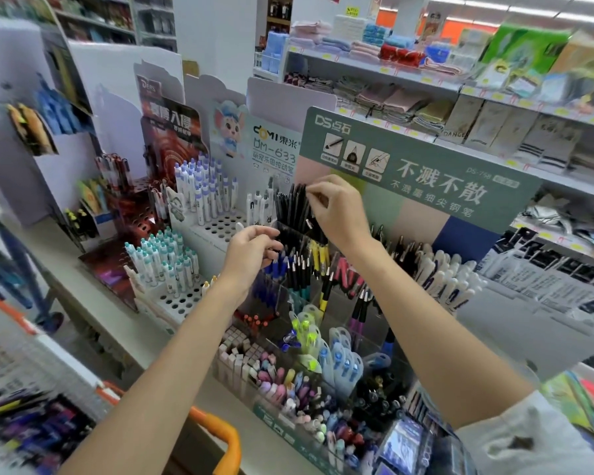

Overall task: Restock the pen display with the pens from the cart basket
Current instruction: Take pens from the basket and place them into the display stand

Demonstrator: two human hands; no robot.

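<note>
Two hands are up at the clear pen display (326, 303). The right hand (336, 214) pinches the tops of one bunch of black pens (294, 205), too many to count, standing in the back top compartment. The left hand (251, 255) has its fingers curled at the foot of that bunch; I cannot tell whether they grip. One green sign board (426, 173) rises behind. To the left stand two white punched racks, one with teal-capped pens (162, 262), one with purple-capped pens (203, 186). All of it sits on a pale counter (93, 303). One cart basket (31, 365) is at lower left, and shop shelves (408, 77) of folded cloth run behind.
</note>
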